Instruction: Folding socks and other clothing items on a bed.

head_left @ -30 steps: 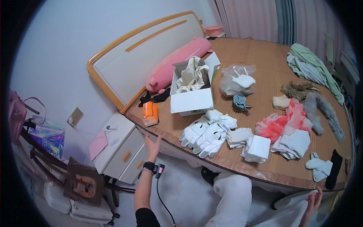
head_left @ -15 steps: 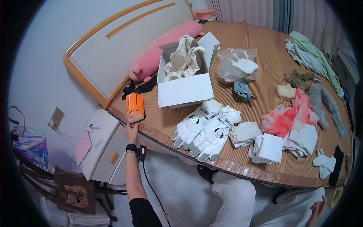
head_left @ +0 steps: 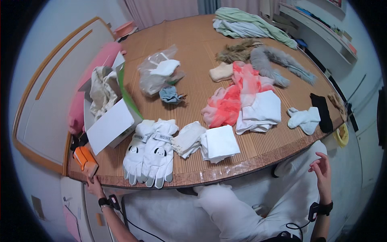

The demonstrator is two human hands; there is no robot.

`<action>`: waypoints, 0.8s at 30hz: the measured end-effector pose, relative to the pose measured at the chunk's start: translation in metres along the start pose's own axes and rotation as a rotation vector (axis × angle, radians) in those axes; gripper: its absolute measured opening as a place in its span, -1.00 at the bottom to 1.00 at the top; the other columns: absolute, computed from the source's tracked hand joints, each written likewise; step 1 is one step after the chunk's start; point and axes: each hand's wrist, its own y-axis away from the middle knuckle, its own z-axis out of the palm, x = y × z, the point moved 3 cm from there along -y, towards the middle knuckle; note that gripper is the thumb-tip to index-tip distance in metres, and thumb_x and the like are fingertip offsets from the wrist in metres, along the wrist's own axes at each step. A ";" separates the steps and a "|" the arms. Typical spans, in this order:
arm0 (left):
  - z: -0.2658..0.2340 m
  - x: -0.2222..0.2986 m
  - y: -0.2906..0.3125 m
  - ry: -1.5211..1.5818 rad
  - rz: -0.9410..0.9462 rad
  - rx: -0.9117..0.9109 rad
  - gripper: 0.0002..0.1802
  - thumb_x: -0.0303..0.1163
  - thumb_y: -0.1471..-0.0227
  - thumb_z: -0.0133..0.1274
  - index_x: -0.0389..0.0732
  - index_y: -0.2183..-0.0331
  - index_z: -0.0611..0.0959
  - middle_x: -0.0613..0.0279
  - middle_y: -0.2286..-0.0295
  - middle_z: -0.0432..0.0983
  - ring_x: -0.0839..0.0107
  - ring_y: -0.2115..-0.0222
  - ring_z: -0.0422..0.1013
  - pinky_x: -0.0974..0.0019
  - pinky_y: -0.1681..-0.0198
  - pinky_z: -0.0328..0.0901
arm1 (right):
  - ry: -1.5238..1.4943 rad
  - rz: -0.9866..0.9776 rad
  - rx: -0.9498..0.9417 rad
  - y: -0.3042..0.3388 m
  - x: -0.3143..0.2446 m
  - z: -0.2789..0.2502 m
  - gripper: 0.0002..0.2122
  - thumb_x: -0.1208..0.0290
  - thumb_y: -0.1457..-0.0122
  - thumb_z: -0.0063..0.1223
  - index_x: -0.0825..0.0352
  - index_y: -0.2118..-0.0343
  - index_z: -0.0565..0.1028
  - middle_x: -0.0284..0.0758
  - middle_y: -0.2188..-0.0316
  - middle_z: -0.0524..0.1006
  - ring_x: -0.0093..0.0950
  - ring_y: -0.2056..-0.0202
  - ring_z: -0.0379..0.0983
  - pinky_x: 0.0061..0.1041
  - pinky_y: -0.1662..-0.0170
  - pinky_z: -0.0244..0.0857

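At the bed's near left corner lies a folded orange bundle [head_left: 84,158] with a beige end. My left hand [head_left: 95,188] is at that beige end, its fingertips touching the edge, fingers reaching forward rather than wrapped round it. On the right, below the bed's edge, my right hand [head_left: 321,171] is raised and holds nothing, its fingers loosely bent and apart. Nearest to it are light blue-white socks [head_left: 305,119] and a black sock-like cloth [head_left: 321,113]. White padded gloves [head_left: 150,155] lie side by side to the right of the orange bundle.
An open white box [head_left: 111,127] holds a cream cloth [head_left: 104,90]. Beyond the gloves are folded white cloths [head_left: 221,143], a coral scarf [head_left: 225,107], grey fur [head_left: 278,60], a plastic bag [head_left: 151,78] and a blue-grey cloth [head_left: 170,95]. A pink plush [head_left: 94,66] lies by the headboard [head_left: 56,92].
The view has swung to the right, so the bed's things sit farther left in it. My right hand has come up fully into view. My left hand stays at the orange bundle.
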 end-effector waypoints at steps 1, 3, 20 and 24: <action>0.001 0.012 0.004 0.013 0.019 -0.007 -0.35 0.07 0.15 0.06 0.04 0.00 0.46 -0.14 0.10 0.34 -0.02 0.06 0.26 0.11 0.00 0.16 | -0.023 -0.023 -0.024 0.001 0.000 -0.001 -0.65 0.46 -0.15 -0.02 0.34 0.00 0.27 -0.39 0.46 0.39 -0.62 0.40 0.33 -0.63 0.31 0.29; 0.003 0.023 0.017 0.033 -0.124 -0.010 -0.37 0.09 0.14 0.05 0.14 -0.02 0.44 -0.11 -0.01 0.21 0.02 -0.04 0.14 0.14 -0.08 0.06 | -0.020 -0.021 -0.004 0.003 0.002 -0.006 -0.65 0.45 -0.15 -0.02 0.34 0.00 0.27 -0.39 0.45 0.39 -0.62 0.40 0.34 -0.62 0.31 0.30; 0.006 0.021 0.001 0.055 -0.049 -0.007 -0.43 0.10 0.09 0.01 0.21 -0.01 0.43 0.11 -0.03 0.17 0.11 -0.04 0.11 0.08 -0.08 0.02 | -0.036 0.016 -0.038 0.002 0.002 0.002 -0.65 0.53 -0.15 -0.06 0.36 -0.01 0.24 -0.38 0.42 0.39 -0.62 0.35 0.34 -0.59 0.29 0.32; 0.014 0.031 -0.009 -0.074 -0.130 -0.099 -0.38 0.13 0.07 -0.02 0.23 -0.06 0.37 0.12 -0.04 0.15 0.08 -0.05 0.10 0.07 -0.09 0.00 | -0.037 0.025 -0.033 0.004 0.005 0.001 -0.65 0.51 -0.16 -0.06 0.36 -0.01 0.24 -0.39 0.42 0.38 -0.63 0.35 0.34 -0.60 0.30 0.32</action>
